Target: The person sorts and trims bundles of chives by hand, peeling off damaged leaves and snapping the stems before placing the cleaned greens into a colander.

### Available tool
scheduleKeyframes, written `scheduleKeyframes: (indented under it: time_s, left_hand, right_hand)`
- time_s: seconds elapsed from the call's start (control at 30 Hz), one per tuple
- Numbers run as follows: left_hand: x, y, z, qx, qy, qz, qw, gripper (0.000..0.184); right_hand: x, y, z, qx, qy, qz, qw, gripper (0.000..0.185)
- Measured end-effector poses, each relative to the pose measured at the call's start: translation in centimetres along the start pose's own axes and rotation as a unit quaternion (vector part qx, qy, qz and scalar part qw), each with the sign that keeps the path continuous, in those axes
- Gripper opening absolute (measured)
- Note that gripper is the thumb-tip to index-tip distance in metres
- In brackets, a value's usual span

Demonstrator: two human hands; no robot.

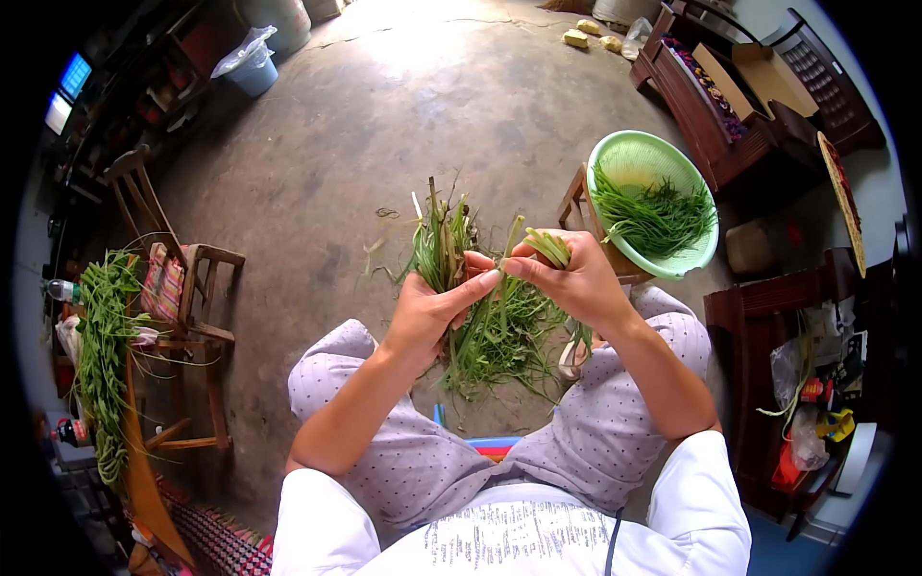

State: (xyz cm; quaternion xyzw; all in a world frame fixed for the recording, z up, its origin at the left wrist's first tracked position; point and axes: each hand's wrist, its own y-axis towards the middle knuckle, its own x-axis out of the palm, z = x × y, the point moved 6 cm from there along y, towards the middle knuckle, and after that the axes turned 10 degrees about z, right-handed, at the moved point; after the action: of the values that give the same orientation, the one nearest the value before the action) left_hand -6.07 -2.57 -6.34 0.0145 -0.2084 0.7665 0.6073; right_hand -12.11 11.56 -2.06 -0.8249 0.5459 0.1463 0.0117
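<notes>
My left hand [432,309] is closed around a bunch of long green stalks [440,235], with some brownish ends pointing up and away from me. In my right hand [574,278] is a smaller bundle of pale-green cut stems [549,247]. Both thumbs and forefingers meet at a single green stalk [499,288] between the hands, pinching it. Below them on the floor lies a loose heap of green leaves and stems [504,346], partly hidden by my hands. The exact kind of vegetable is hard to make out.
A light-green basket [603,158] with thin greens [658,216] rests on a wooden stool [573,197] at right. More leafy greens [106,355] are piled at left beside a wooden chair [206,278]. A blue bin [252,75] and dark wooden furniture [663,58] stand farther back.
</notes>
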Motion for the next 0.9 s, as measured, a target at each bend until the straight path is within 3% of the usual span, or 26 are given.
scheduleKeyframes:
  time_s: [0.07,0.13,0.27,0.37,0.4,0.53,0.6,0.67,0.9]
  left_hand:
    - [-0.1,-0.3,0.0,-0.043,-0.019,-0.007,0.999,0.02]
    - [-0.2,-0.4,0.0,-0.051,-0.018,-0.008,0.998,0.02]
    - [-0.2,-0.3,-0.2,-0.059,-0.018,-0.022,0.998,0.02]
    - [-0.2,-0.3,-0.4,-0.063,-0.023,-0.026,0.997,0.019]
    - [-0.3,-0.3,-0.4,-0.063,-0.023,-0.026,0.997,0.019]
    - [0.0,-0.5,-0.2,-0.075,-0.033,-0.041,0.996,0.021]
    - [0.1,-0.7,-0.4,-0.089,-0.045,-0.047,0.994,0.023]
    - [0.3,-0.8,0.1,-0.018,0.011,-0.05,0.999,0.024]
    - [0.1,-0.8,-0.1,-0.045,0.013,-0.048,0.998,0.026]
  right_hand:
    - [-0.4,0.0,0.2,-0.006,-0.038,-0.004,0.999,0.02]
    - [-1.9,0.6,0.2,-0.025,-0.019,0.079,0.996,0.02]
    - [-3.7,1.4,0.5,-0.011,-0.032,0.133,0.991,0.021]
    - [-2.9,0.9,-1.2,-0.068,-0.138,0.117,0.981,0.03]
    - [-2.4,0.7,-1.1,0.008,-0.104,0.057,0.993,0.032]
    - [-0.3,0.2,0.3,0.077,0.051,-0.038,0.995,0.025]
    - [-0.1,0.1,0.8,0.091,0.06,-0.032,0.994,0.024]
    - [0.1,-0.1,1.1,0.104,0.068,-0.026,0.992,0.022]
    - [0.0,-0.1,0.6,0.042,0.094,-0.014,0.995,0.017]
